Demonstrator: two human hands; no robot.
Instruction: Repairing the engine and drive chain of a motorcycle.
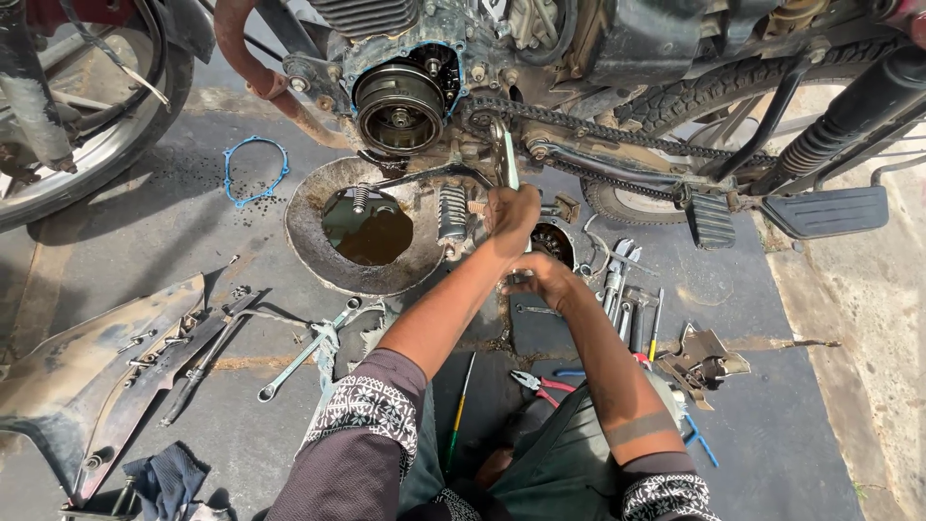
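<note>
**Wrench on the motorcycle's lower engine**

Person is sitting on the floor (791, 434) facing the motorcycle engine (400, 106). Left hand (511, 214) is closing around a wrench (507, 159), its head sitting low on the engine, just right of the open round cover by the chain (617, 130). Right hand (540, 275) is hanging below the left one, fingers curled; can't tell if it's gripping anything. Below the engine a drain pan (362, 236) is holding dark oil. Blue gasket (256, 171) is lying left of the engine. Red-handled pliers (535, 384) and loose spanners (622, 289) are lying below the engine, near the person's arms.
</note>
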